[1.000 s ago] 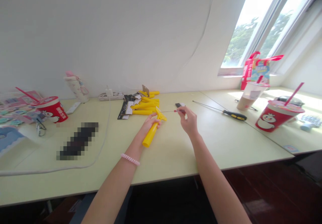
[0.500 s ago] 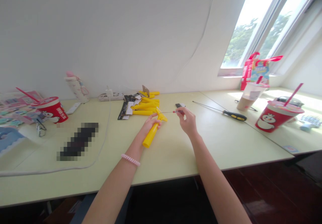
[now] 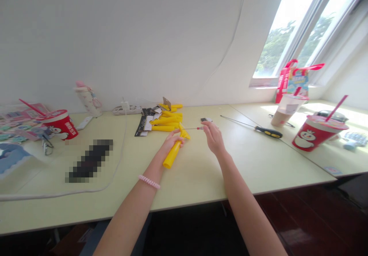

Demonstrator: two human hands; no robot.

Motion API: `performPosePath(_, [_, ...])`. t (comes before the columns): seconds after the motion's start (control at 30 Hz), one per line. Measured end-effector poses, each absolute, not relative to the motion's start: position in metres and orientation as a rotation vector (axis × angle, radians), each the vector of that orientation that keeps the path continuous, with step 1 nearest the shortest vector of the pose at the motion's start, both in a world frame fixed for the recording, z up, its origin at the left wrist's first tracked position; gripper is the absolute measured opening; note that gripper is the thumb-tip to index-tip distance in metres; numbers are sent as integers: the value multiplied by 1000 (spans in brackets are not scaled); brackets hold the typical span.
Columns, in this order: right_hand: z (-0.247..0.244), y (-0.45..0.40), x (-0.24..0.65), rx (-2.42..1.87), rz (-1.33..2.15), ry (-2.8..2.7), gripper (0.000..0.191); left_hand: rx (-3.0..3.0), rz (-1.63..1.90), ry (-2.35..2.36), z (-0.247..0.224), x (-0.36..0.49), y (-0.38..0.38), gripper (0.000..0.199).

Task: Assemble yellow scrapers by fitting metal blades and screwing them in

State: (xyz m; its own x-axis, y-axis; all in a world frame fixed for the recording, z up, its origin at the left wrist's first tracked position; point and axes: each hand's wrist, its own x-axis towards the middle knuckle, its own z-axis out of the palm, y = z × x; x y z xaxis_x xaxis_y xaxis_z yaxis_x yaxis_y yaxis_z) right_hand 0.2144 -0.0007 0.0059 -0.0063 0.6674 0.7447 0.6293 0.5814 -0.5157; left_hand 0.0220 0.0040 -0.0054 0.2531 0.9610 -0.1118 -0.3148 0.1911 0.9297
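Yellow plastic handle [image 3: 172, 155] sits firmly gripped in the left hand [image 3: 172, 141]; just right of it, the right hand [image 3: 212, 138] pinches a thin red-tipped metal pin [image 3: 191, 128]

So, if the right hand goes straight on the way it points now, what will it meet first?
Probably the yellow tool in the left hand, at its top end, since the thin shaft in the right hand points there; depth is unclear.

Dark obj [image 3: 90, 160] pixelated, thin rod [image 3: 191, 128] too small to ID, blue card [image 3: 13, 157] cut off
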Motion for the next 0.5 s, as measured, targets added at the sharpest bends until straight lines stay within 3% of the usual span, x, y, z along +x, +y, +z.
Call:
performPosePath(0.37, [5,-6,207,-1184,86,-1596,24,971,1064,886,-4,25,2,56])
performPosePath(0.5, [5,-4,208,-1115,140,-1624,14,973,1068,908,-3,23,1,57])
